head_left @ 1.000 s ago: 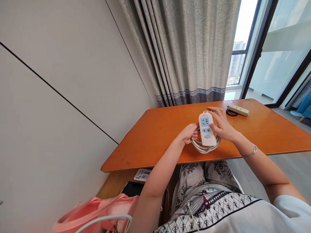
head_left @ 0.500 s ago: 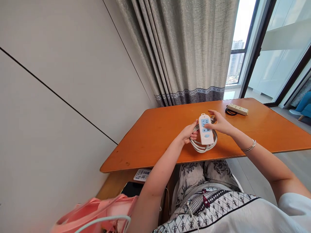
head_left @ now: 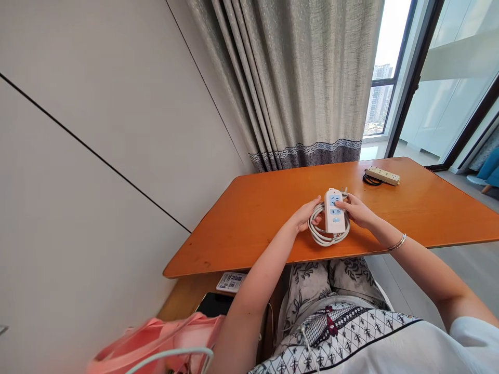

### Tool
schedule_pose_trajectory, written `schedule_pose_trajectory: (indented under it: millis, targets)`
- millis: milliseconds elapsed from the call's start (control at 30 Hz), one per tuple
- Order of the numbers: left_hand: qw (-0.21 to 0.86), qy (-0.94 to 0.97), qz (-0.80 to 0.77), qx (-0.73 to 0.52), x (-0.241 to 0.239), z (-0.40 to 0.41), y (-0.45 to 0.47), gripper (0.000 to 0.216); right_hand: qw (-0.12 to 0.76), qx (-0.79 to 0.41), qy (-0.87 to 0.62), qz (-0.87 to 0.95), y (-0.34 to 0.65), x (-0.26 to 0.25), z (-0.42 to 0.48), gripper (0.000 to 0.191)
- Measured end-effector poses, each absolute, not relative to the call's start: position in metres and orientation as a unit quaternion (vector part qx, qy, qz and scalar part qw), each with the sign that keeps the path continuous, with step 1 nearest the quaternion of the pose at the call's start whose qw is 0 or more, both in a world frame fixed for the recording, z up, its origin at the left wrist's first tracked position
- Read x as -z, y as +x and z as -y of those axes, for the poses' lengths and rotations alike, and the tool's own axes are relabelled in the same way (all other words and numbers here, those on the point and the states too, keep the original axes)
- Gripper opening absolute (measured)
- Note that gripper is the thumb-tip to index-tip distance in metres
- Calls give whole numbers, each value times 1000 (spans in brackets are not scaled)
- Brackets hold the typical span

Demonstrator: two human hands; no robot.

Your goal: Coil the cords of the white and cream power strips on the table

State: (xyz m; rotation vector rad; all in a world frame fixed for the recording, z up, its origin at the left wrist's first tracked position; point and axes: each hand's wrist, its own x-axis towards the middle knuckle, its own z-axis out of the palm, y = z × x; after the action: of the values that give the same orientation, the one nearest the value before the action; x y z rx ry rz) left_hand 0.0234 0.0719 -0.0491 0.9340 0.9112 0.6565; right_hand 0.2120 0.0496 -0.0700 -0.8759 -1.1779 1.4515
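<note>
Nearest the camera, a soft pink bag stood at the lower left with a pale green curved handle across it. The person wore a white top with a black lattice print and pale trousers with a dark leaf pattern. Under the near edge of the surface, a flat black object and a white printed card lay side by side on a wooden shelf.

Above the near part of the orange-brown wooden surface, both hands were occupied. The left hand was closed around the left side of a coiled light-grey cable. The right hand held a white oblong plastic power strip by its right side, thumb across the pale blue socket panel, the other fingers largely hidden behind. The strip stood nearly upright in front of the coil, and a grey plug showed at its upper right. Contact between coil and surface could not be determined.

Farther back on the right, a cream oblong power strip rested beside its bundled black cord. Beyond the surface hung a grey woven curtain, with a dark-framed window to its right and pale high-rise buildings outside
</note>
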Motion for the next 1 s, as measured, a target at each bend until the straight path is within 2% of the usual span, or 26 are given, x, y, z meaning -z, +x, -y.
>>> schedule_pose_trajectory:
  millis: [133,267,400,500,767,1000]
  targets:
    - [686,455,-435,-364,69,-75,30,19,549,-558,-456,424,238,89,-54,38]
    - [628,487,-481,-371,90,-76,32,12,572,-484,-558,357,292,97,-63,18]
    - [577,534,-495,-370,103,-77,34,5,588,-368,-660,289,358,100,-71,12]
    - [546,571,-492,-366,109,-79,35,5,571,-289,-722,264,394,103,-77,17]
    - [471,655,-492,-327,125,-89,27,11,464,-180,-817,291,425,111,-96,31]
    - [351,759,-468,-286,126,-85,24,10,383,-83,-866,311,437,121,-92,73]
